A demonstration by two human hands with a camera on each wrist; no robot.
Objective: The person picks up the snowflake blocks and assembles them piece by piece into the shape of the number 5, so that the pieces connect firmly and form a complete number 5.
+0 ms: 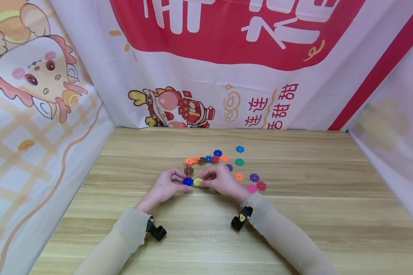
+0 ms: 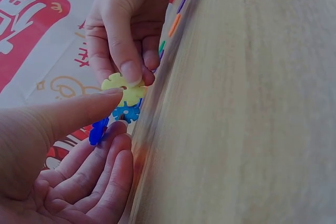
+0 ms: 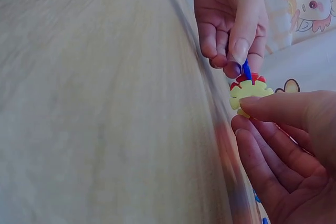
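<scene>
In the head view, my left hand (image 1: 166, 186) pinches a dark blue notched plastic snowflake disc (image 1: 188, 181) between thumb and fingers. Facing it, my right hand (image 1: 223, 181) pinches a yellow snowflake disc (image 1: 197, 182) by its right side. The two discs meet edge to edge, set at an angle to each other in the right wrist view, where the yellow disc (image 3: 251, 95) shows its flat face. Just beyond the blue disc lies a brown disc (image 1: 189, 170), in line with an orange disc (image 1: 190, 161) at the corner of a row of discs.
The row runs right through another brown disc (image 1: 202, 160) to a red disc (image 1: 215, 159). Several loose discs lie right of it, among them a green disc (image 1: 239, 162), a purple disc (image 1: 254, 177) and a pink disc (image 1: 252, 188). A printed cloth (image 1: 179, 68) hangs behind the wooden table (image 1: 199, 236).
</scene>
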